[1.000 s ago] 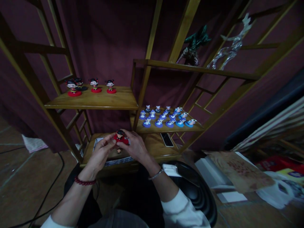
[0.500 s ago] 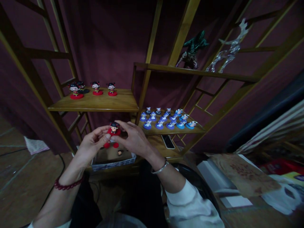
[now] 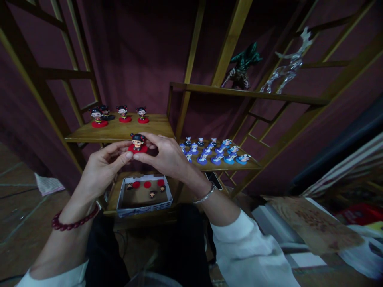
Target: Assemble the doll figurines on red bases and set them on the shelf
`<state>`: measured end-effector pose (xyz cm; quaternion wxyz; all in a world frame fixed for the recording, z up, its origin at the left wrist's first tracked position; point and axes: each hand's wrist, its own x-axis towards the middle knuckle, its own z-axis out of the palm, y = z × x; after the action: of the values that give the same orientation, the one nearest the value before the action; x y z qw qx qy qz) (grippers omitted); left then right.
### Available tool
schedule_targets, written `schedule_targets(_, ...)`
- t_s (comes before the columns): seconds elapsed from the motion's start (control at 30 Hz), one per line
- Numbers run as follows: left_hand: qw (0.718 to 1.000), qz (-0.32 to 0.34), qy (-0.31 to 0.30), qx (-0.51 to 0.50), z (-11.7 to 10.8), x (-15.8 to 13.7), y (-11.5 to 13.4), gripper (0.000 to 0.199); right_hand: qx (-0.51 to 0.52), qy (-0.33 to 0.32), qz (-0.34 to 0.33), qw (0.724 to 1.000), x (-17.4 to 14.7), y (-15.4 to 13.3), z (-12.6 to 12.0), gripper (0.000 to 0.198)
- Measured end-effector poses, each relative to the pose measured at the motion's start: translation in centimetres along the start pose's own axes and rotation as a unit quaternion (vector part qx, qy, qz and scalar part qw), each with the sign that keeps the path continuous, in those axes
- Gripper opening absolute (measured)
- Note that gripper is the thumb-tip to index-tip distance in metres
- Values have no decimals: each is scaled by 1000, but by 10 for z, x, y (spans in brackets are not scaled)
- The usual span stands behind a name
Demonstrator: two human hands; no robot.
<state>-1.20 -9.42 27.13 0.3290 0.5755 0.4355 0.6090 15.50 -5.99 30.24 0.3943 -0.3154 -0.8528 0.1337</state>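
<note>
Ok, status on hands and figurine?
Left fingers and right fingers both grip the figurine. It's upright, in front of the shelf. Four figures on shelf, box lower down.

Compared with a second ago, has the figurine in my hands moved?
Yes: the held figurine moved up and left in view, toward the front edge of the left shelf.

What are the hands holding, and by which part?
A figure, by its red base, between left hand and right hand; whether its head is touched is unclear.
</note>
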Motion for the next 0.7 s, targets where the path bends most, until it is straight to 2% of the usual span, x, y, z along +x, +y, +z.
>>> schedule_targets(0.23, 998, 37, 22, 46, -5, 14, 9, 37, 75, -3, 5, 997, 23, 10, 5, 48)
schedule_targets(0.4, 995, 33, 30, 89, -12, 19, 11, 40, 103, -3, 22, 994, 37, 20, 12, 50)
schedule_targets(0.53, 990, 58, 29, 126, -18, 24, 8, 38, 117, -16, 24, 993, 47, 29, 16, 53)
schedule_targets(0.7, 974, 78, 72, 202, -28, 36, 4, 39, 146, -45, 24, 988, 64, 37, 22, 53)
